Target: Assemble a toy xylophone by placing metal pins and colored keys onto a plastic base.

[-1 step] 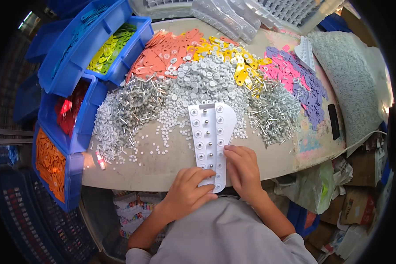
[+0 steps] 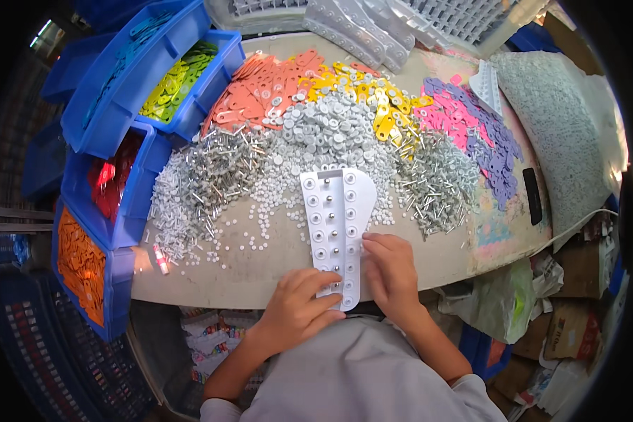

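Note:
A long white plastic rack [image 2: 359, 204] lies lengthwise before me, one end broader and rounded. Round holes with small studs run along both sides, and metal pins stand in its central channel. Over its near left edge, my left hand [image 2: 304, 302] grips the rack, its fingers reaching across the channel by the lowest pins; part of that end is covered. My right hand [image 2: 392, 266] is at the rack's right edge, fingers bent and thumb apart, nothing visible in it. Beyond the rack rises a heap of pale grey round caps [image 2: 330, 126], with small white discs [image 2: 264, 204] scattered around.
Metal rivets [image 2: 225, 162] heap at left, more metal pins [image 2: 436, 183] at right. Behind are coral tags [image 2: 260, 88], yellow tags [image 2: 383, 116], pink tags [image 2: 446, 112] and purple tags [image 2: 499, 169]. A blue bin [image 2: 123, 274] of orange pieces stands left. A dark bar-shaped object [image 2: 532, 195] lies right.
My right hand has shifted slightly right, its fingertips drawing back from the rack's face to its edge. The rack sits a touch lower in view; my left hand stays on it.

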A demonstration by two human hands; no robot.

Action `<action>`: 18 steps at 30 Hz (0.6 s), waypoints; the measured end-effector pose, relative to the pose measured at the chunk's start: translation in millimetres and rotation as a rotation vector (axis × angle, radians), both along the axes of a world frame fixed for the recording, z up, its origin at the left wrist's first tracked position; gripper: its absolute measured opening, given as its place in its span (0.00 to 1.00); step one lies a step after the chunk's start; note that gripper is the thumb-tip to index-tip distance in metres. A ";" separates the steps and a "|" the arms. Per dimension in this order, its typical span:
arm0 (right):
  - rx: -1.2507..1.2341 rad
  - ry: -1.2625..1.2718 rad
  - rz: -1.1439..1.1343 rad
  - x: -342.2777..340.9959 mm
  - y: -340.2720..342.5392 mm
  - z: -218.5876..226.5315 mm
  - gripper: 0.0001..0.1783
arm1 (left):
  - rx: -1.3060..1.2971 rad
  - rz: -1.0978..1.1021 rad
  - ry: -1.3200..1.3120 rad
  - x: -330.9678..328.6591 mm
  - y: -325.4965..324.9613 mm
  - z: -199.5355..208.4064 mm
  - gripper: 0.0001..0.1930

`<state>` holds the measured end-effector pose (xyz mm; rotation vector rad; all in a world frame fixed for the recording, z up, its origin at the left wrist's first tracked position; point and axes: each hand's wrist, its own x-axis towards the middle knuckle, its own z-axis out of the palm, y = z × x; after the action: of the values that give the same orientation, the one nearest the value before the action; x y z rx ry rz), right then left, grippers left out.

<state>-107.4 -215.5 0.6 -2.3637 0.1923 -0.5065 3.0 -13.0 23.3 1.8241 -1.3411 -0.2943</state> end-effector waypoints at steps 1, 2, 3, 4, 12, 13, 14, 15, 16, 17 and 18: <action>-0.022 -0.063 -0.047 3.3 -5.3 1.3 0.23 | -0.005 0.035 0.017 5.0 1.7 1.5 0.11; -0.045 -0.123 -0.094 5.7 -10.8 2.5 0.21 | -0.014 0.035 0.009 13.3 1.7 -0.9 0.11; -0.087 -0.124 -0.122 11.2 -19.3 2.5 0.21 | -0.052 0.137 -0.026 25.2 0.5 -4.2 0.12; -0.091 -0.136 -0.120 21.9 -25.6 6.2 0.21 | -0.091 0.240 -0.061 37.1 -4.3 -6.8 0.14; -0.226 0.095 -0.060 68.5 -51.7 5.2 0.19 | 0.051 0.341 -0.169 111.9 -62.5 -37.8 0.12; -0.195 0.105 -0.043 67.4 -54.3 4.9 0.17 | 0.108 0.322 -0.132 113.3 -61.1 -35.1 0.11; -0.161 0.118 -0.024 66.4 -55.3 5.7 0.16 | 0.167 0.305 -0.093 113.8 -59.5 -32.1 0.10; -0.130 0.071 -0.051 67.9 -54.4 7.0 0.11 | 0.134 0.306 -0.079 115.8 -59.4 -33.8 0.09; -0.129 0.074 -0.051 69.2 -57.2 5.3 0.11 | 0.135 0.306 -0.077 119.0 -60.1 -33.8 0.09; -0.108 0.063 -0.082 72.3 -62.0 3.0 0.09 | 0.105 0.337 -0.099 124.2 -61.6 -32.3 0.08; -0.086 0.052 -0.113 76.5 -66.1 1.1 0.07 | 0.074 0.369 -0.121 129.7 -62.8 -31.2 0.07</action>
<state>-31.0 -281.6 1.7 -2.4616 0.3352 -0.5162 132.6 -75.8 -7.9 2.1356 -1.0545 -0.0376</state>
